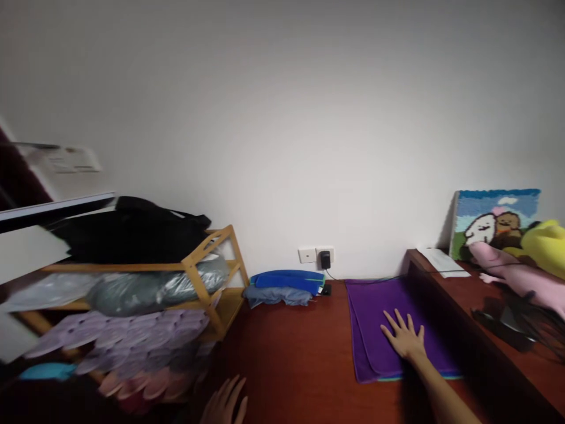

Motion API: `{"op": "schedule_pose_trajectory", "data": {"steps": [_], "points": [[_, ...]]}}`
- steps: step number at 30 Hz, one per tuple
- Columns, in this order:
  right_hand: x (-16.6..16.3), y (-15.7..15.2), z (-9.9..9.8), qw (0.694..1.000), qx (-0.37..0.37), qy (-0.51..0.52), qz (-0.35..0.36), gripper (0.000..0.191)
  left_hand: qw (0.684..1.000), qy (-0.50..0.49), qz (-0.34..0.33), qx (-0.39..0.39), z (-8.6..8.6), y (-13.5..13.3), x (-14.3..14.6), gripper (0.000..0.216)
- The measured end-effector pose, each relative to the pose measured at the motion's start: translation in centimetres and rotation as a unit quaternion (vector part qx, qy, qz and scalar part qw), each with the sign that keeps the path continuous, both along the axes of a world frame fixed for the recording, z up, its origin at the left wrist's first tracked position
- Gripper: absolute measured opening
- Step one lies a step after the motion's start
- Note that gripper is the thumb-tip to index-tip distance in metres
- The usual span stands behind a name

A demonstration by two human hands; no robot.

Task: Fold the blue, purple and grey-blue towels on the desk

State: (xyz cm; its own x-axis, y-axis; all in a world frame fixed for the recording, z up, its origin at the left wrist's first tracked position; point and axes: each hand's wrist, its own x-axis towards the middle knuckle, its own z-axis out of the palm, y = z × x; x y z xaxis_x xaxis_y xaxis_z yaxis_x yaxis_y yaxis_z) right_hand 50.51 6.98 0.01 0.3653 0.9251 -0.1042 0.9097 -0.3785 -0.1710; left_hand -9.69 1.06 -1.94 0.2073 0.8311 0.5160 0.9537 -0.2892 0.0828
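Note:
On the right side of the wooden tabletop (291,353) lies a folded purple cloth (375,318), its layers slightly offset at the left edge. My right hand (405,338) rests flat on it with the fingers spread. At the bottom of the view my left hand (225,403) shows only in part, fingers apart and holding nothing, over the table's near left area. Against the wall sit a folded blue cloth (286,281) and, in front of it, a crumpled grey-blue cloth (278,296).
A wooden rack (212,282) with bags and slippers (150,330) stands at the left. On the raised ledge (441,280) at right are a pink plush toy (521,274), a yellow plush toy (547,247) and a picture (498,221). A black plug (325,259) trails a cable.

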Motion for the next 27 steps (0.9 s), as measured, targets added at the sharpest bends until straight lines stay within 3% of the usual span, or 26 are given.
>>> {"op": "schedule_pose_trajectory", "data": {"steps": [4, 7, 10, 12, 16, 20, 27], "points": [[-0.1, -0.4, -0.1, 1.000, -0.014, -0.004, -0.002, 0.071, 1.000, -0.007, 0.017, -0.018, 1.0, -1.1, 1.0, 0.043], [-2.8, -0.4, 1.4, 0.998, 0.050, -0.039, 0.024, 0.063, 0.999, -0.018, 0.027, -0.041, 1.4, -1.7, 1.2, 0.043], [-8.8, 0.6, 4.1, 0.980, 0.133, -0.037, 0.141, 0.051, 0.997, -0.035, 0.033, -0.062, 1.6, -2.2, 1.3, 0.044], [-14.2, 2.0, 5.8, 0.964, 0.124, 0.018, 0.235, 0.046, 0.996, -0.048, 0.037, -0.071, 1.7, -2.4, 1.4, 0.044], [-24.8, 5.5, 7.2, 0.944, 0.101, 0.053, 0.308, 0.039, 0.994, -0.054, 0.048, -0.079, 1.2, -2.6, 1.4, 0.044], [-30.8, 8.0, 6.0, 0.948, 0.088, 0.033, 0.303, 0.043, 0.995, -0.041, 0.051, -0.069, -0.3, -2.2, 0.8, 0.044], [-32.9, 8.8, 5.0, 0.966, 0.077, 0.006, 0.245, 0.054, 0.996, -0.036, 0.053, -0.068, -1.8, -1.8, 0.3, 0.045]]}}
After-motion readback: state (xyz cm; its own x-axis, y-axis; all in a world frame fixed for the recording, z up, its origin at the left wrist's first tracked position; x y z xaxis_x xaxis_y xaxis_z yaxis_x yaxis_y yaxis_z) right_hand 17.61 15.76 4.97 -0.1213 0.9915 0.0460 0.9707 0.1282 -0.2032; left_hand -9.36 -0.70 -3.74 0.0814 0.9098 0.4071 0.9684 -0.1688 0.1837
